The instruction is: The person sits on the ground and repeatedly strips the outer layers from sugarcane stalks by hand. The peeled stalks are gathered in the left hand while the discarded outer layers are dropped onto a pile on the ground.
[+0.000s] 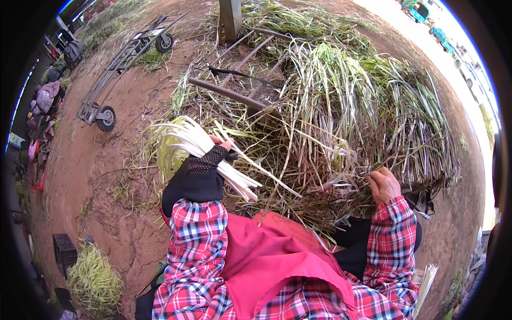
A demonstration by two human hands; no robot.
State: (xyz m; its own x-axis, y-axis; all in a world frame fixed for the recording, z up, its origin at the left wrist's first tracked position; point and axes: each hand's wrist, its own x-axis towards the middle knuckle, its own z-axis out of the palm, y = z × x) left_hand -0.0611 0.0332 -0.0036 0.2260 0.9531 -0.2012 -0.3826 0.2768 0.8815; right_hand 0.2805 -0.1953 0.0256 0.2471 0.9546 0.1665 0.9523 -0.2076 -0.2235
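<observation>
A bunch of long white stalks with pale yellow-green tops [237, 181] is gripped in my left hand [208, 162], which wears a black fingerless mesh glove. One loose white stalk angles down to the right of the bunch. My bare right hand [384, 184] has its fingers curled at the lower part of a large heap of muddy green stalks with dry brown leaves [330, 96]; what lies between the fingertips is too small to make out. A pink apron [277, 266] and a reddish flat piece [288, 229] with strands on it are below my hands.
A metal rack [240, 96] beside an upright post [230, 18] supports the heap. A hand cart [114, 74] stands upper left, with piled bags [47, 96] beyond. A black crate [64, 250] and yellow-green trimmings [96, 277] lie lower left; blue vehicles [437, 37] are far right.
</observation>
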